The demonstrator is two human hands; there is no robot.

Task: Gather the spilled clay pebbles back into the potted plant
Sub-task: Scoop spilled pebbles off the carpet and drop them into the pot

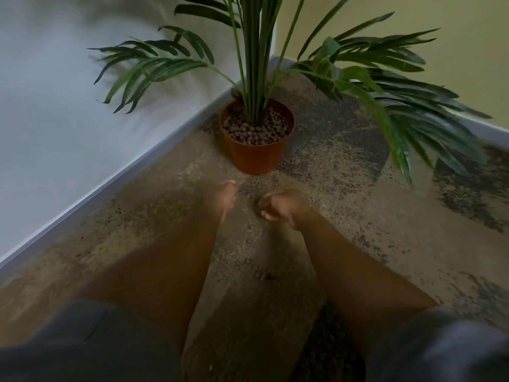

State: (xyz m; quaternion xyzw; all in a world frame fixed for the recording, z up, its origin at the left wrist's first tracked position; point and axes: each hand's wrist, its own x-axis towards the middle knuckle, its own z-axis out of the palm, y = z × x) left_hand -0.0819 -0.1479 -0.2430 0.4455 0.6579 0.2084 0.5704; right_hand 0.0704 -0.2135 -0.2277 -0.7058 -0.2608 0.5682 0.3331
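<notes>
Roughly, as we see it:
Pebbles: a few spilled clay pebbles (261, 274) lie loose on the carpet (344, 216) between our forearms, in a thin trail running away from us toward the pot (256, 153); the rest sit heaped inside it around the palm stems (254, 78).
Right hand: our right hand (281, 206) is curled, fingertips drawn in; motion blur hides whether it grips pebbles, so we cannot tell.
Left hand: our left hand (224, 197) looks loosely bunched and blurred; its hold is equally unclear.
Key relation: the loose pebbles lie behind both hands, nearer our body, while the pot stands just ahead of the fingers; we judge the right hand slightly nearer the trail.
Surroundings: walls and skirting board (110, 186) meet in a corner behind the pot.
</notes>
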